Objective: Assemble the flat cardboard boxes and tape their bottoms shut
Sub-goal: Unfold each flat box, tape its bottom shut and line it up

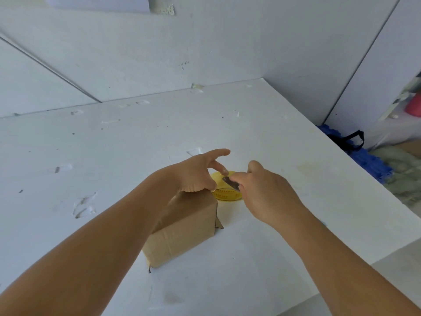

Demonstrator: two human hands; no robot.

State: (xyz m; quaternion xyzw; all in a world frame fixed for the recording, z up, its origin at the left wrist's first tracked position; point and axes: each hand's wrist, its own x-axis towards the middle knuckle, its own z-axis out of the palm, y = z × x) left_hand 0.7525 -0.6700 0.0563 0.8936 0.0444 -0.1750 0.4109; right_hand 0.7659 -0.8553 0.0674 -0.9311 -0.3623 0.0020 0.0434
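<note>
While the left hand (pixel 196 172) rests on top of the assembled cardboard box (pixel 182 226) at mid-table with fingers spread and holding nothing, the right hand (pixel 262 190) pinches a small dark blade (pixel 231 182) over the yellow tape roll (pixel 225 193) just behind the box. With left fingertips so near the blade, a slip could nick them, or the unheld roll could skid across the white table (pixel 114 156).

Both forearms are bare from the frame's lower edge up to the wrists, with no sleeve in view. The left hand (pixel 196 172) and right hand (pixel 262 192) are bare too: no glove, ring, watch or band.
</note>
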